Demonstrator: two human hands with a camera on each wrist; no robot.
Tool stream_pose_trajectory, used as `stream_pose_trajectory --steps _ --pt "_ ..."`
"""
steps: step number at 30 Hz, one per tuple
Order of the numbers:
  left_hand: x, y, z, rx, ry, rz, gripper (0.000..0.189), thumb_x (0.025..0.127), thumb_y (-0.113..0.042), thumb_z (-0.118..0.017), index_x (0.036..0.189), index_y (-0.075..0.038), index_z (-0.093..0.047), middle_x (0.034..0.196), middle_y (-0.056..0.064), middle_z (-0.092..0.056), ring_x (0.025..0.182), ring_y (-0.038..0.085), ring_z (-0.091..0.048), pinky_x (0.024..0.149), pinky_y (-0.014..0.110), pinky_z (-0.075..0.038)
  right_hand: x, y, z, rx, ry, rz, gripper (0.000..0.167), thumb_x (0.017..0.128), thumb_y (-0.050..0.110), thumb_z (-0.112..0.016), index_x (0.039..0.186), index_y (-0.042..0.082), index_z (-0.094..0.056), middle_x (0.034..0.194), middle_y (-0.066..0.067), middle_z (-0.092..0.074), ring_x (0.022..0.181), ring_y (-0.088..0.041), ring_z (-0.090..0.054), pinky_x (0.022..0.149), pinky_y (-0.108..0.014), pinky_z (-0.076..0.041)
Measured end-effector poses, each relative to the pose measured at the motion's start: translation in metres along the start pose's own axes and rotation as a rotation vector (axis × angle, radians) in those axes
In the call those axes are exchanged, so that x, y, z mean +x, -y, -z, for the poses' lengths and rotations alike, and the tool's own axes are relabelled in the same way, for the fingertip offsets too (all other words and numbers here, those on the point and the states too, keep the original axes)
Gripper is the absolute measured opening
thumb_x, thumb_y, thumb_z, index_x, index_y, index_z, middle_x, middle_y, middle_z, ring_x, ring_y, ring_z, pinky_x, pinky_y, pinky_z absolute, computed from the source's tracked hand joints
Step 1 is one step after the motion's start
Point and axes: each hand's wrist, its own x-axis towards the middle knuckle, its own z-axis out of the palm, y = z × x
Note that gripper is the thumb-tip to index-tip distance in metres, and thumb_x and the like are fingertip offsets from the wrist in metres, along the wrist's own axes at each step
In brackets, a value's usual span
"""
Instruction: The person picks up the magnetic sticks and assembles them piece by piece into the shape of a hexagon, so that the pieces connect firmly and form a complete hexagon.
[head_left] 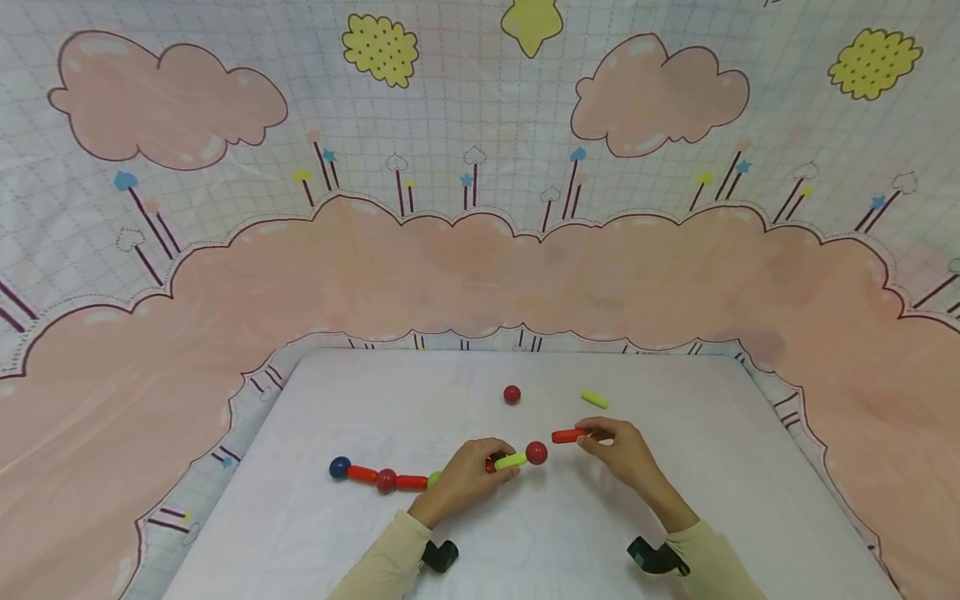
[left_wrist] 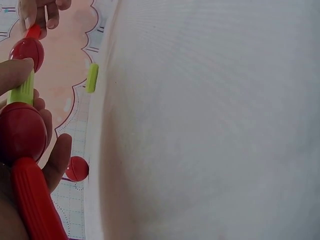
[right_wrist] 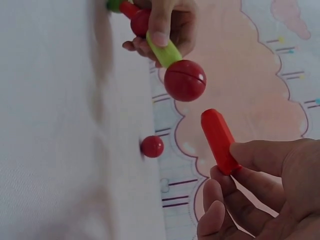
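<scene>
A chain of balls and rods runs across the white board, with a blue ball (head_left: 340,467) at its left end, then red rods, a red ball (head_left: 386,481) and a green ball. My left hand (head_left: 467,477) pinches the yellow-green rod (right_wrist: 165,50) near the chain's right end, which finishes in a red ball (right_wrist: 185,81). Between thumb and fingers, my right hand (head_left: 618,452) holds a loose red rod (right_wrist: 218,140). In the head view the rod's free end points at that end ball across a small gap.
Behind the hands lie a loose red ball (head_left: 512,395) and a loose yellow-green rod (head_left: 595,399) on the white board (head_left: 285,417). A cloth printed with clouds (head_left: 525,275) surrounds the board and rises behind it.
</scene>
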Motion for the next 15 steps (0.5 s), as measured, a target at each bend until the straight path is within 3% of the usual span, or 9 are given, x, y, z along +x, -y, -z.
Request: stream_pose_trajectory --steps 15 --pt "0.001 0.0017 -0.0008 0.005 -0.003 -0.005 0.025 0.091 -0.034 -0.07 0.111 -0.019 -0.07 0.095 -0.01 -0.066 0.081 0.004 -0.053 0.075 0.019 -0.047 -0.0035 0.0057 -0.0061 -0.007 0.028 0.019 0.021 0.087 0.011 -0.072 0.108 0.012 -0.073 0.098 -0.002 -0.071 0.095 -0.02 -0.06 0.071 -0.029 -0.044"
